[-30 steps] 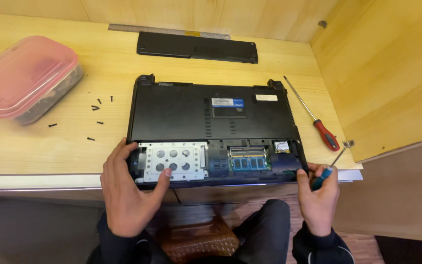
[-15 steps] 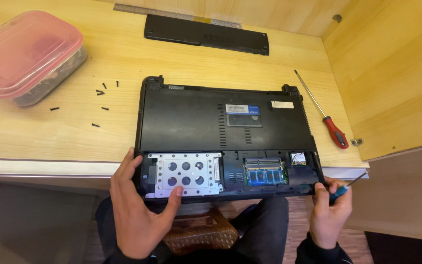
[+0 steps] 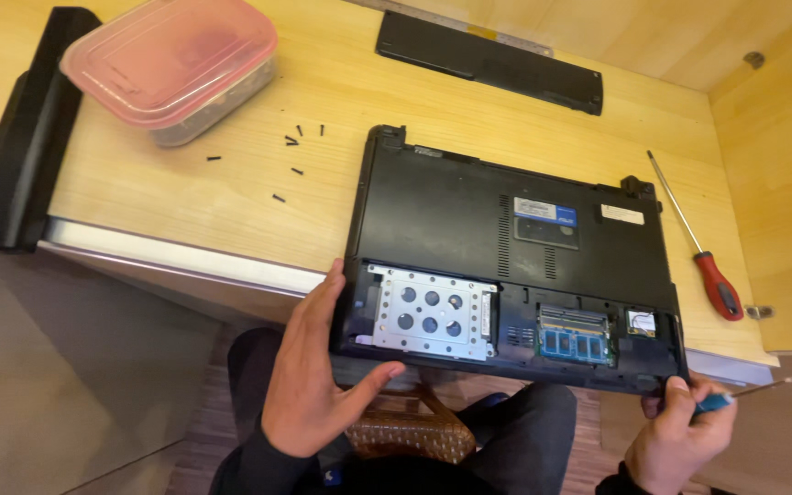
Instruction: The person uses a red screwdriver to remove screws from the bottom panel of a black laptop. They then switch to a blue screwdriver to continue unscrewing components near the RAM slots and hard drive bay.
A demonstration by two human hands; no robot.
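Note:
A black laptop [image 3: 469,211] lies upside down on the wooden desk [image 3: 158,211], its near edge hanging over the desk front. Its bottom cover is off, showing a silver drive caddy [image 3: 428,310] and a blue memory module [image 3: 575,344]. My left hand [image 3: 309,376] grips the laptop's near left corner, thumb under the edge. My right hand [image 3: 680,440] holds a small blue-handled screwdriver [image 3: 735,396] and touches the laptop's near right corner.
Several small black screws [image 3: 291,156] lie loose left of the laptop. A pink-lidded plastic box [image 3: 171,64] stands at the back left, a long black battery [image 3: 488,60] at the back, a red-handled screwdriver [image 3: 703,261] at the right, a black panel [image 3: 25,137] at the far left.
The laptop has slid toward me, further over the desk front, with both hands on its near corners. The view has swung left, bringing the black panel into sight.

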